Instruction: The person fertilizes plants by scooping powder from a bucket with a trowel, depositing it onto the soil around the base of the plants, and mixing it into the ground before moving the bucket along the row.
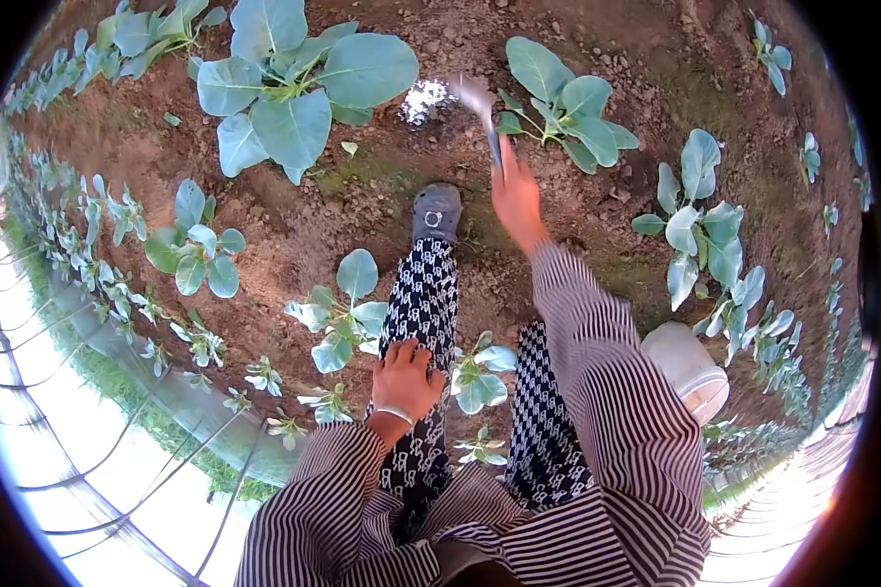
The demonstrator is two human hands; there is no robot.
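Note:
My right hand (519, 203) reaches forward, its fingers wrapped round the dark handle of a small trowel-like tool (476, 98). The tool's metal blade is smeared by motion, so its exact shape is unclear. Just left of the blade, a small heap of white granules (425, 102) lies on the soil. Large leafy cabbage-like plants stand on both sides, one on the left (292, 132) and one on the right (561, 110). My left hand (406, 380), with a band at the wrist, rests on my patterned trouser leg, fingers spread and holding nothing.
A white bucket (683, 364) stands on the ground beside my right arm, its contents hard to make out. Smaller plants (198, 249) grow in rows on both sides. My shoe (437, 212) is on the soil close below the granules. Curved greenhouse ribs run along the edges.

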